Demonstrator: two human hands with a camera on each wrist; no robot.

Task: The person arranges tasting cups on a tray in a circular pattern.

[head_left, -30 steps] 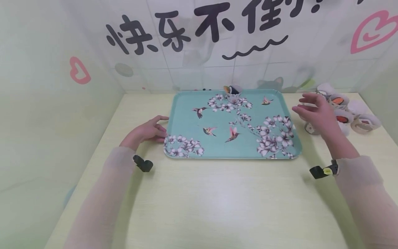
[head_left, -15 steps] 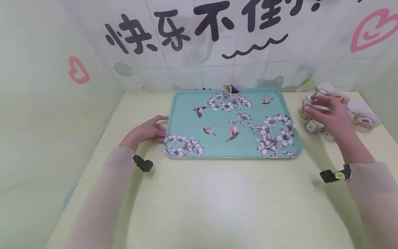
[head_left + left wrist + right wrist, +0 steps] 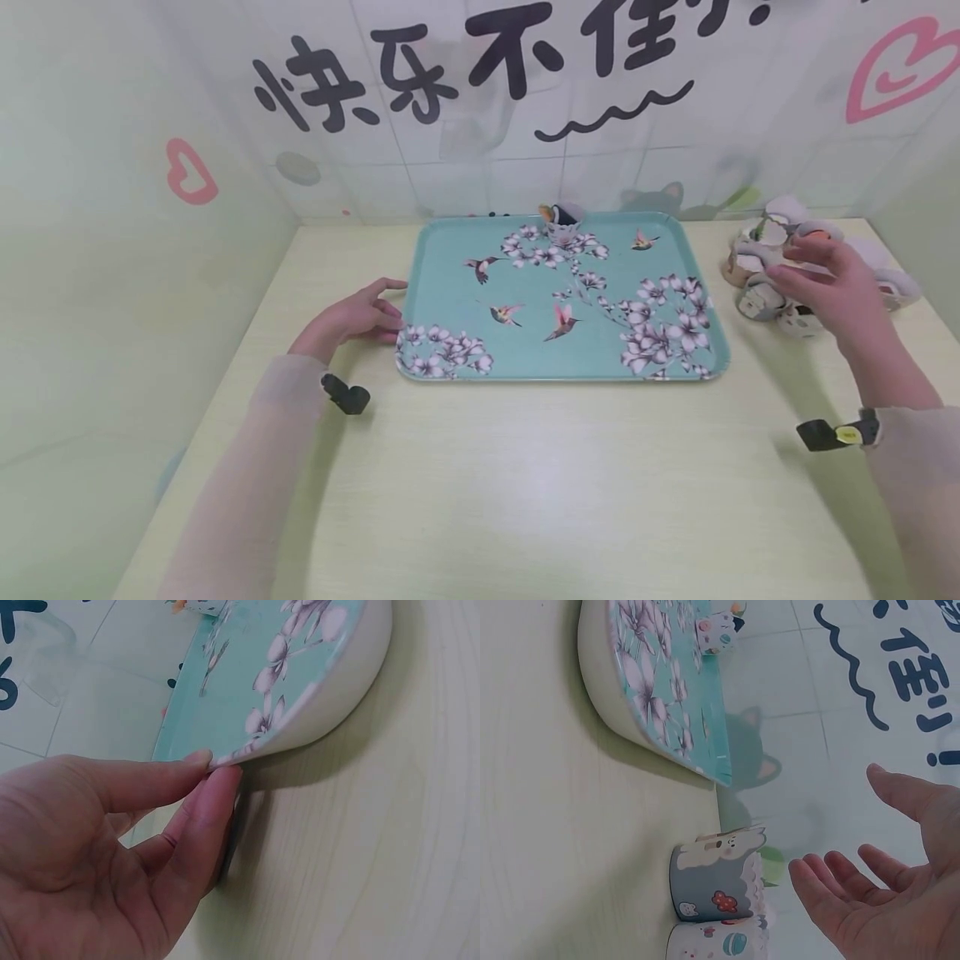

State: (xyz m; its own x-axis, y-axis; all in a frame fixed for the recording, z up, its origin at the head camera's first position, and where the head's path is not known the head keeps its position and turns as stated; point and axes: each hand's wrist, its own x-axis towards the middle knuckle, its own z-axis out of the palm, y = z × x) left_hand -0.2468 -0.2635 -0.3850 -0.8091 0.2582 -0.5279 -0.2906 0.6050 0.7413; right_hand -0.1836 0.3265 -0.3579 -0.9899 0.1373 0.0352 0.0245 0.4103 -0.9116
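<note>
My left hand (image 3: 348, 321) pinches the left rim of a teal tray (image 3: 540, 354) printed with blossoms and hummingbirds. In the left wrist view, thumb and fingers meet at the rim of this tray (image 3: 187, 727). One small patterned cup (image 3: 564, 233) with orange and dark contents stands at the tray's back edge. Over at the right, my right hand (image 3: 843, 279) hovers above a cluster of small cups (image 3: 761, 300), its fingers apart and holding nothing. The right wrist view shows a grey bear-print cup (image 3: 712, 881) below that hand; the hand hides part of the cluster.
The pale wooden table (image 3: 525, 483) runs up to a tiled back wall (image 3: 480, 183) with black lettering. A side wall (image 3: 97, 333) stands close on the left. The cup cluster sits in the right back corner, apart from the tray.
My right hand has moved right and slightly toward me, away from the tray and over the cups, uncovering the cluster's left ones. The left hand stays at the tray's rim.
</note>
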